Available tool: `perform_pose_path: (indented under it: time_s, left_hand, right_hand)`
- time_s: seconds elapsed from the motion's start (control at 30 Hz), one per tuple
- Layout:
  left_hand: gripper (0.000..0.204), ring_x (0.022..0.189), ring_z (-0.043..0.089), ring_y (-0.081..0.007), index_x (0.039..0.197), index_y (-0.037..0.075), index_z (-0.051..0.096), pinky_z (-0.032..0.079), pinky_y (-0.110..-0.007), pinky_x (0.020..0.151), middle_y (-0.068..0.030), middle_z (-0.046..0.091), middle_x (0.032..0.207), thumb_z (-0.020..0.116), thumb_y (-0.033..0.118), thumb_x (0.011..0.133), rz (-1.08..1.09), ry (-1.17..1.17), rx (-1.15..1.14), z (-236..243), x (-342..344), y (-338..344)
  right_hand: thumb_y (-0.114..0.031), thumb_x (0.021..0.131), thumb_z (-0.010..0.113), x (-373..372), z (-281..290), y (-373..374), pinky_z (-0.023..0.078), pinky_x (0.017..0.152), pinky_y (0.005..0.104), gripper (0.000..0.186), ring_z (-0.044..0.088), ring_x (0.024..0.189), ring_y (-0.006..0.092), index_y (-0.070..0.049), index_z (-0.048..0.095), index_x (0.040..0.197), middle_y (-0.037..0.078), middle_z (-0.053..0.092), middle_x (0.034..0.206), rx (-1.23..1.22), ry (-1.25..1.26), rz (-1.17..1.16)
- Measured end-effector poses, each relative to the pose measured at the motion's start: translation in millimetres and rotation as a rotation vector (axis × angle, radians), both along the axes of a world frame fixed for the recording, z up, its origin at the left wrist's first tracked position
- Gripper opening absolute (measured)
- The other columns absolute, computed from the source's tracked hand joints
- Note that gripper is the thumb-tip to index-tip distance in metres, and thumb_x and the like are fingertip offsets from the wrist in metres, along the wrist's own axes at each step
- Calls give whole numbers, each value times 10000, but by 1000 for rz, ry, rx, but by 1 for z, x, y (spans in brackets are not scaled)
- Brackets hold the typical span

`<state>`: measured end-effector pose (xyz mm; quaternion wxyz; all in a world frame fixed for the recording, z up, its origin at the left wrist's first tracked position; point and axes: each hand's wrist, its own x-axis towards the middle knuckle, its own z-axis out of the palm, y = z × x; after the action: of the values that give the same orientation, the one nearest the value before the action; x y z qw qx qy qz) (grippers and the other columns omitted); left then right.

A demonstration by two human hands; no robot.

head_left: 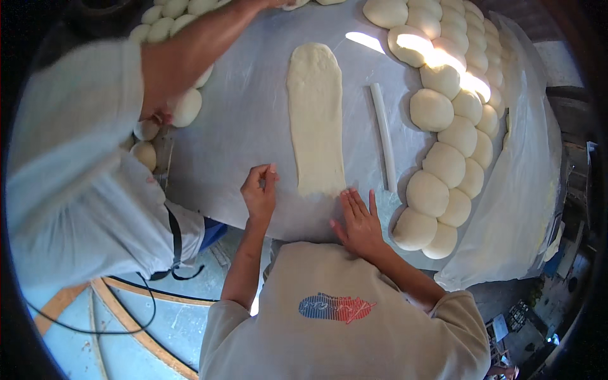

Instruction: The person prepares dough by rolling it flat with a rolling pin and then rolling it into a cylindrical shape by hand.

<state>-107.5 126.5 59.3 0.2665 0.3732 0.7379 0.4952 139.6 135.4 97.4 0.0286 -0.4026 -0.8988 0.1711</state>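
Strip (pixel 316 120) of pale dough, long and flat, lying on grey surface (pixel 221 152) near its middle, lengthwise away from wearer. Far end rounded, near end ragged. Directly ahead of wearer, between the two hands at its near end.

Left hand (pixel 258 195): raised-looking, left of strip's near end and apart from it. Fingers curled, thumb drawn up close to index finger. Cannot tell if touching at the tips, or if pinching anything.

Right hand (pixel 361 225): palm down, fingers outstretched, thumb spread away. Fingertips right at strip's near right corner — too close to tell touching from just beside.

To right of strip, pale rod (pixel 383 136), slim and straight, lying roughly parallel, apart from dough and from both hands. Farther right, balls (pixel 430 109) of dough in crowded rows, mostly touching side to side, some brightly lit by sun. Beyond them, clear plastic sheet (pixel 516 171), draped and wrinkled over surface's right edge.

At left, co-worker (pixel 82 158) in light shirt, one arm stretched across surface toward top edge of view, hand partly cut off there. More balls (pixel 187 107) beside and behind that arm — partly hidden.
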Motion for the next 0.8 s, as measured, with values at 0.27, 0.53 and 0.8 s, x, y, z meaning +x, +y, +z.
perform_pose_path:
  time_s: [0.27, 0.53, 0.8]
  left_hand:
    - [174, 856, 640, -265, 975, -1, 634, 495, -343, 751, -123, 666, 903, 616, 160, 914, -188, 414, 306, -24, -26, 208]
    - [321, 1171, 498, -265, 1206, 61, 579, 283, -558, 1049, -68, 568, 1247, 547, 228, 934, -236, 820, 17, -57, -46, 343]
    - [256, 1193, 495, -263, 1152, 158, 635, 203, -627, 1078, -17, 562, 1280, 572, 233, 916, -350, 845, -171, -35, -39, 366]
  right_hand:
    - [-312, 858, 617, 17, -22, 44, 200, 1119, 608, 479, 370, 1367, 287, 11, 573, 1209, 186, 461, 1401, -144, 115, 209]
    - [-168, 792, 648, -30, -4, 148, 364, 1045, 534, 313, 581, 1138, 256, -25, 622, 1069, 146, 619, 1184, -284, 290, 338]
    - [-67, 758, 638, -135, -78, 394, 437, 915, 432, 348, 569, 1005, 321, -41, 604, 1103, 119, 611, 1091, 335, 576, -168]
